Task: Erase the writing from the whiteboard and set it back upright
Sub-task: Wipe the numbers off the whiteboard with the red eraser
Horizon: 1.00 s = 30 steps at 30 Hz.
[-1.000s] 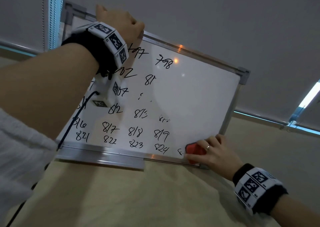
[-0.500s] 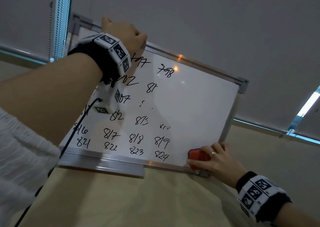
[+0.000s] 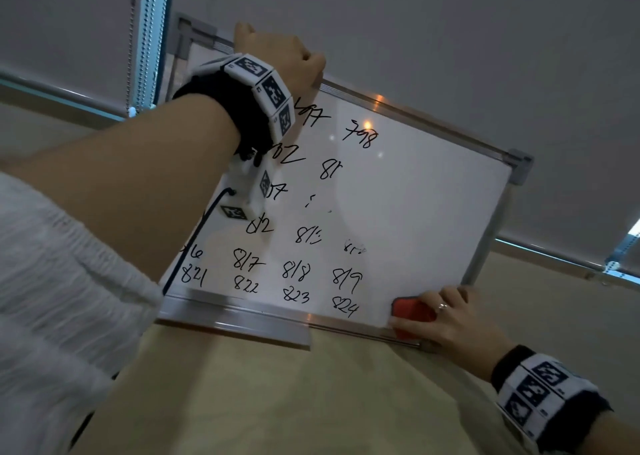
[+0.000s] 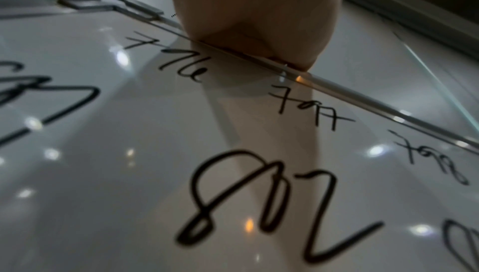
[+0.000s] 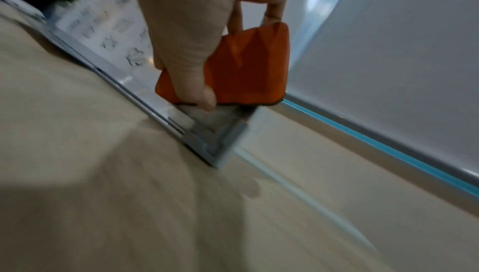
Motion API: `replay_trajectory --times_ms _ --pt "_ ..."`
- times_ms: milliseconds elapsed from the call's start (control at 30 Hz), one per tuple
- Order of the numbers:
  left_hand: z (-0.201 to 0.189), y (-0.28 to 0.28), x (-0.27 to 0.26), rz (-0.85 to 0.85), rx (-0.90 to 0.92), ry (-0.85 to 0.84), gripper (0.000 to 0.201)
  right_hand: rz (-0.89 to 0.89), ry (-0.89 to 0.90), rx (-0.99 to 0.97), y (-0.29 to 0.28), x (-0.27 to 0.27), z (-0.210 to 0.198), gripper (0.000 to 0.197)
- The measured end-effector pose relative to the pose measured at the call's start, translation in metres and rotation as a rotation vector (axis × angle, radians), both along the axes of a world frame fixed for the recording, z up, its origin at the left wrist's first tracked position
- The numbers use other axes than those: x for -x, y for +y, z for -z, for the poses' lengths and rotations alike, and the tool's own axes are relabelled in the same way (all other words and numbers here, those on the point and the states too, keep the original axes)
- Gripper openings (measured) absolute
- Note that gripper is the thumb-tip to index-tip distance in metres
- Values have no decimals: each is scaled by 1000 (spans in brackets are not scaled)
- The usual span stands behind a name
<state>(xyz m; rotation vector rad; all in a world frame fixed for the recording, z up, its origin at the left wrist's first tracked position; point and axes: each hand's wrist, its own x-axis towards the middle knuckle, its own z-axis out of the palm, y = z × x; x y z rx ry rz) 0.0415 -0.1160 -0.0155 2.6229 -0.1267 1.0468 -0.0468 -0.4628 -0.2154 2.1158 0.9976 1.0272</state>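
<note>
Beige tabletop (image 3: 311, 402) fills the lower part of the head view, and grey blinds (image 3: 450, 38) close off the upper part. Nearest, at the lower right of the frame, the right hand (image 3: 457, 323) is seen gripping an orange eraser (image 3: 410, 314), with the thumb along one side and the fingers curled over the far edge, as the right wrist view confirms. The eraser is pressed flat to the lower right corner of the whiteboard (image 3: 415, 212), just above the bottom rail; it is held there, it is judged, so that the last row of numbers can be wiped leftward. The wrist is kept low, near the tabletop, with the forearm running off the lower right corner of the frame.

Further in, the whiteboard is seen tilted back, its lower edge and its tray (image 3: 235, 323) at the tabletop. The right half of the board is already wiped clean; black writing (image 3: 294, 271) remains across the left and centre, with faint smudges between. About half of the erasing is judged to be left, and the board is not yet stood upright.

Farthest, at the upper left, the left hand (image 3: 280, 56) is clamped on the top rail, fingers curled over the edge and out of sight behind it. This grip is judged to brace the board against the push of the eraser. The left arm is extended upward across the frame.
</note>
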Motion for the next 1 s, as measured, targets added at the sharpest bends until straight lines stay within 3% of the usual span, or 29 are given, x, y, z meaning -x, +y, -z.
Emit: replay_trajectory --times_ms 133,300,367,433,567,633,733,833,1000 --pt "0 -3 -2 5 -11 8 52 107 8 35 -23 8 0 46" --pt "-1 0 -3 6 -14 1 48 -64 -31 12 41 -8 -2 35" --pt "-2 0 -2 10 -16 4 47 -86 -42 -10 60 -17 -18 52" --pt "-1 0 -3 12 -16 19 46 -23 -13 -144 62 -23 -37 74" --pt "1 -1 -6 15 1 12 45 66 -75 -414 63 -21 -45 78" --pt "0 -1 -6 16 0 5 45 32 -77 -348 64 -22 -26 72" --pt "-1 0 -5 21 -7 6 46 -101 -31 -9 60 -23 6 36" --pt "-1 -1 -3 28 -2 7 46 -136 -21 105 58 -28 -9 45" --pt "0 -2 -2 17 -15 14 53 9 -93 -318 63 -37 -69 47"
